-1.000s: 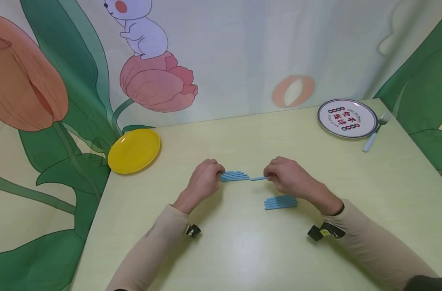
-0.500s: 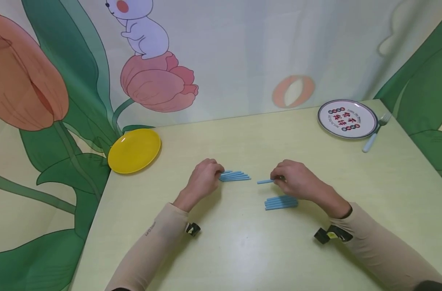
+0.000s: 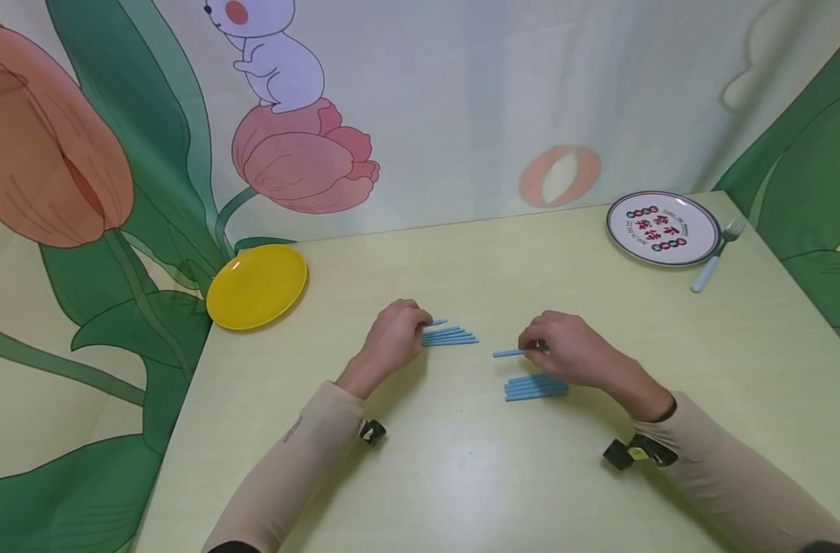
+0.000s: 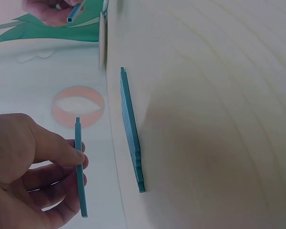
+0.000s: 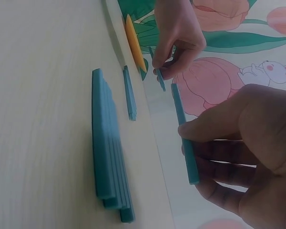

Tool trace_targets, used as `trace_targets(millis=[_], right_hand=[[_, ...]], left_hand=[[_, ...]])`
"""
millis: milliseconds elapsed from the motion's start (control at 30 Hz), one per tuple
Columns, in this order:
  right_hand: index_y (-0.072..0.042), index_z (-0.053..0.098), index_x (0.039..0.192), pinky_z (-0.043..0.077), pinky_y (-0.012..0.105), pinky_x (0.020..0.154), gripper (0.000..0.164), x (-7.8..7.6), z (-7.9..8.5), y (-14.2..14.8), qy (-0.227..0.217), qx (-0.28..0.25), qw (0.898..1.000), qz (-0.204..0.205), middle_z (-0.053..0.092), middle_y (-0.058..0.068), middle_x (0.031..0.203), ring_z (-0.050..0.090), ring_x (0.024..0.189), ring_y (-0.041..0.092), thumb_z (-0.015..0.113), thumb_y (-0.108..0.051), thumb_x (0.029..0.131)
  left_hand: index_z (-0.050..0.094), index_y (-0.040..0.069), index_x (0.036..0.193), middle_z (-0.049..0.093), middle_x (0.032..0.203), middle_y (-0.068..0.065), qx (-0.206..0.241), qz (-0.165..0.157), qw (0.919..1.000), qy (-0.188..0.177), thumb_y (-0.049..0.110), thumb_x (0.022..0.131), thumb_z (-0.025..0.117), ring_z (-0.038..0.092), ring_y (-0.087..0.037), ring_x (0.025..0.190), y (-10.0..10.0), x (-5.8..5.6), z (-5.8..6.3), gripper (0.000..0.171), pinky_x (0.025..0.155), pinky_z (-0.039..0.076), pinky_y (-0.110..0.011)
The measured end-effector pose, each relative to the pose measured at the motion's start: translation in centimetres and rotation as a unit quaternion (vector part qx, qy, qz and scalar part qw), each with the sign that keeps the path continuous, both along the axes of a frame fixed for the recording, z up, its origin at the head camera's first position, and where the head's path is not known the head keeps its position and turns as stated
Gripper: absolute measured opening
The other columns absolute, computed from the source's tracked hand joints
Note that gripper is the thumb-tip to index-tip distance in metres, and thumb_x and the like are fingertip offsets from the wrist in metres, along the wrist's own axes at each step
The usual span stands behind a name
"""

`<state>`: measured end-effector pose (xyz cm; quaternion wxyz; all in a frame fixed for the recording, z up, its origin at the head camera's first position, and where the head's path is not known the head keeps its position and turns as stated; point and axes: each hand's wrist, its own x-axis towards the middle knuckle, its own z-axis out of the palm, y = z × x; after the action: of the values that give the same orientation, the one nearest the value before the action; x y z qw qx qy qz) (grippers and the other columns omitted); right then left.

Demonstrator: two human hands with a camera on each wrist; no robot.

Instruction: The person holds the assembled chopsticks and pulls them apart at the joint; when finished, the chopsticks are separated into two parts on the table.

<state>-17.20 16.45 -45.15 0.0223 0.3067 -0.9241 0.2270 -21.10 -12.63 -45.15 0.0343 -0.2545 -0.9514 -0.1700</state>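
In the head view my left hand (image 3: 395,338) is at the left end of a flat row of light-blue sticks (image 3: 451,337). Between thumb and fingers it pinches one blue stick (image 4: 80,176), held above the row in the left wrist view. My right hand (image 3: 568,349) pinches another blue stick (image 5: 189,162), whose free end points left. Below that hand lies a second row of blue sticks (image 3: 534,389), side by side with uneven ends. Its sticks (image 5: 104,138) show close up in the right wrist view, with the other row (image 5: 129,93) farther off.
A yellow plate (image 3: 257,287) lies at the table's left edge. At the back right is a white plate (image 3: 662,250) with red lettering, and a fork (image 3: 706,270) with a light handle beside it. A printed curtain (image 3: 448,115) hangs behind the pale table (image 3: 427,491).
My right hand has moved right and toward me with its stick, away from the left row. My left hand has raised a stick off that row; the rows stay put.
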Motion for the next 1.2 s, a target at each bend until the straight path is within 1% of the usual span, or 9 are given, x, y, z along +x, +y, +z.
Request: trace_targets(millis=[300, 500, 767, 933, 1200], right_hand=[[-0.015, 0.075, 0.086, 0.051, 0.03, 0.07, 0.009, 0.4, -0.4, 0.2, -0.012, 0.021, 1.0, 0.01, 0.067, -0.008, 0.083, 0.058, 0.077, 0.01, 0.074, -0.008, 0.081], [-0.014, 0.075, 0.087, 0.052, 0.031, 0.071, 0.009, 0.6, -0.5, 0.3, -0.019, 0.036, 0.999, 0.02, 0.069, -0.006, 0.084, 0.06, 0.078, 0.011, 0.073, -0.007, 0.082], [-0.013, 0.074, 0.086, 0.052, 0.03, 0.07, 0.009, 0.7, -0.8, 0.5, -0.001, 0.043, 0.998, 0.04, 0.069, -0.004, 0.083, 0.06, 0.076, 0.011, 0.073, -0.006, 0.08], [-0.013, 0.074, 0.085, 0.052, 0.03, 0.069, 0.009, 0.7, -1.0, 0.6, -0.002, 0.048, 0.998, 0.049, 0.069, -0.004, 0.083, 0.06, 0.076, 0.011, 0.073, -0.006, 0.08], [-0.014, 0.074, 0.084, 0.052, 0.031, 0.069, 0.009, 0.8, -1.0, 0.7, -0.006, 0.055, 0.997, 0.051, 0.069, -0.005, 0.083, 0.059, 0.075, 0.01, 0.073, -0.006, 0.08]], left_hand=[[0.077, 0.003, 0.098, 0.07, 0.091, -0.009, -0.005, -0.002, 0.9999, -0.008, -0.008, 0.084, 0.055, 0.061, -0.023, 0.085, 0.2, -0.4, -0.4, 0.028, 0.079, 0.052, -0.035], [0.077, 0.002, 0.097, 0.071, 0.09, -0.01, -0.004, -0.004, 0.9999, -0.014, -0.009, 0.082, 0.054, 0.061, -0.024, 0.084, 0.4, -0.6, -0.7, 0.029, 0.079, 0.052, -0.036], [0.076, 0.002, 0.098, 0.07, 0.09, -0.01, -0.017, -0.003, 0.9997, -0.02, -0.01, 0.081, 0.055, 0.06, -0.025, 0.084, 0.6, -1.0, -1.5, 0.029, 0.081, 0.05, -0.036], [0.076, 0.001, 0.099, 0.07, 0.091, -0.011, -0.014, 0.001, 0.9994, -0.033, -0.011, 0.081, 0.055, 0.059, -0.025, 0.084, 0.7, -1.2, -1.6, 0.03, 0.081, 0.05, -0.036], [0.076, 0.001, 0.1, 0.069, 0.092, -0.011, -0.014, 0.009, 0.9987, -0.049, -0.01, 0.082, 0.054, 0.059, -0.025, 0.085, 0.9, -1.5, -1.7, 0.031, 0.082, 0.049, -0.037]])
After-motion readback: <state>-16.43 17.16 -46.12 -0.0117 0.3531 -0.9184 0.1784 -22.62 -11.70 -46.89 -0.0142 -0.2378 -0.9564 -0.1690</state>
